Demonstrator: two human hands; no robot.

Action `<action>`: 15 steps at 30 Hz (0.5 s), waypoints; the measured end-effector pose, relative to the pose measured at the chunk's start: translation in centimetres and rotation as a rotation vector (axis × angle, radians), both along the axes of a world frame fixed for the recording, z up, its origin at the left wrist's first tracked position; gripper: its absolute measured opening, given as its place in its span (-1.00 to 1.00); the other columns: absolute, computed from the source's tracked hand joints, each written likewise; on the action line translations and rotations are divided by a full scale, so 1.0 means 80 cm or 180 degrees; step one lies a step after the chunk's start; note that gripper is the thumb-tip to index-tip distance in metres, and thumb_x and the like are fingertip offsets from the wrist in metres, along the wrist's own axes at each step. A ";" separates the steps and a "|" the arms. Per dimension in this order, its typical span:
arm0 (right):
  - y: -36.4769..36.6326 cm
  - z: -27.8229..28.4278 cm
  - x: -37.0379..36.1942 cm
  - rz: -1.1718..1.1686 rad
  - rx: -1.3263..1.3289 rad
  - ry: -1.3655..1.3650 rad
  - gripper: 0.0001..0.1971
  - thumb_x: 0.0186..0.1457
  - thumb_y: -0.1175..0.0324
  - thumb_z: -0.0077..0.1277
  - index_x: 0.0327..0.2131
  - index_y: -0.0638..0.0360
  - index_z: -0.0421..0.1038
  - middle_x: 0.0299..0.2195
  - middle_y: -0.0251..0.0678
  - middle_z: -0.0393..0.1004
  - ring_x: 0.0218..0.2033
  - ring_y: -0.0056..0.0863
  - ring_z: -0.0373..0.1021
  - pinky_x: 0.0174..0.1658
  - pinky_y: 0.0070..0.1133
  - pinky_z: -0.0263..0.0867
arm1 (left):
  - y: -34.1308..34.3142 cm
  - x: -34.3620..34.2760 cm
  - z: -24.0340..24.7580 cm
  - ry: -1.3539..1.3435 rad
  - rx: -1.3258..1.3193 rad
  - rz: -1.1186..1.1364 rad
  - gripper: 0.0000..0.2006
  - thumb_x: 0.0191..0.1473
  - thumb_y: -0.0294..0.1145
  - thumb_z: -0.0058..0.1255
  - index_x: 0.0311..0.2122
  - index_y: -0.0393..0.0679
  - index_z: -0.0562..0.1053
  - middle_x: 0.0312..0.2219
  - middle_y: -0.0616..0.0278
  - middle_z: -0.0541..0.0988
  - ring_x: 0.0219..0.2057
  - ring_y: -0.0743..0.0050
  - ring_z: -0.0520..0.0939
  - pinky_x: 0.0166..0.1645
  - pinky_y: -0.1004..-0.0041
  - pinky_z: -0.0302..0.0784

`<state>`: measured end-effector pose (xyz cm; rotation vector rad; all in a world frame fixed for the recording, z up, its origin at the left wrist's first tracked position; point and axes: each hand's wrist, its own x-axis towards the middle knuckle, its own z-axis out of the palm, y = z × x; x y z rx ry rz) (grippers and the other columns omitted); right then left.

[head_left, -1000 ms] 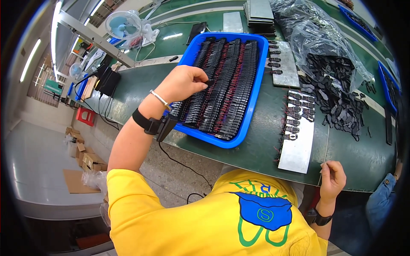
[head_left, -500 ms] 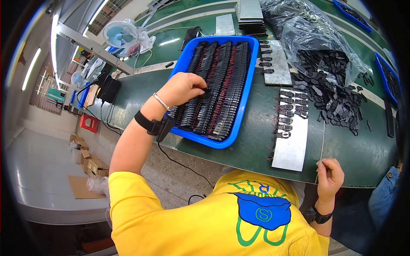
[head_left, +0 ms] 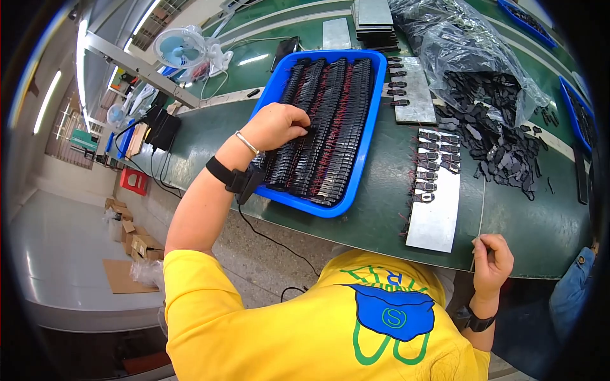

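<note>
My left hand point(head_left: 276, 126) reaches over the left side of a blue plastic tray point(head_left: 363, 152), its thumb and fingers pinched on a small black part. Four-sided and shallow, the tray holds several long rows of black parts point(head_left: 324, 130) with thin red wires between them. By the table's front edge, my right hand point(head_left: 492, 263) is closed, thumb against forefinger; whatever it holds, if anything, is too small to make out. Between my hands lies a pale metal plate point(head_left: 432, 225) with two columns of small black wired parts point(head_left: 429, 166) at its far end.
Behind that plate, a second metal plate point(head_left: 416, 95) carries black parts along its left edge. A heap of black flat pieces point(head_left: 499, 149) spills from a clear plastic bag point(head_left: 457, 41). Stacked plates point(head_left: 373, 19) and a fan point(head_left: 181, 49) stand farther back. A person's blue sleeve point(head_left: 572, 292) shows at right.
My left hand has shifted slightly right and away from me over the tray, still pinched. My right hand stays nearly in place. The tray and plates sit slightly higher in view.
</note>
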<state>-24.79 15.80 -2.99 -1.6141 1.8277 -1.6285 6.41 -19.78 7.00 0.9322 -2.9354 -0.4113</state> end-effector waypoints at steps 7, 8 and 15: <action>-0.001 0.001 0.003 -0.0105 -0.0031 -0.0113 -0.86 -0.04 0.73 0.01 -0.36 0.34 0.38 -0.50 -0.26 0.42 -0.52 -0.56 0.32 -0.43 -0.70 0.22 | -0.008 0.018 0.027 0.0845 0.0462 0.0959 -0.82 -0.07 -0.45 0.18 -0.32 -0.28 0.54 -0.50 0.24 0.59 -0.46 0.53 0.56 -0.29 0.53 0.49; -0.001 0.001 0.004 -0.0155 -0.0025 -0.0160 -0.86 -0.06 0.72 0.03 -0.38 0.34 0.39 -0.51 -0.26 0.43 -0.53 -0.54 0.33 -0.43 -0.69 0.22 | -0.015 0.021 0.031 0.0997 0.0392 0.1157 -0.82 -0.06 -0.46 0.19 -0.32 -0.29 0.54 -0.51 0.29 0.58 -0.47 0.62 0.54 -0.30 0.58 0.48; -0.002 0.002 0.002 -0.0097 -0.0032 0.0003 -0.87 -0.03 0.73 0.00 -0.36 0.35 0.38 -0.50 -0.27 0.41 -0.53 -0.59 0.30 -0.43 -0.71 0.21 | -0.084 0.015 0.033 0.0545 0.0531 0.1778 -0.80 -0.13 -0.41 0.21 -0.37 -0.29 0.55 -0.58 0.25 0.57 -0.58 0.58 0.53 -0.42 0.56 0.47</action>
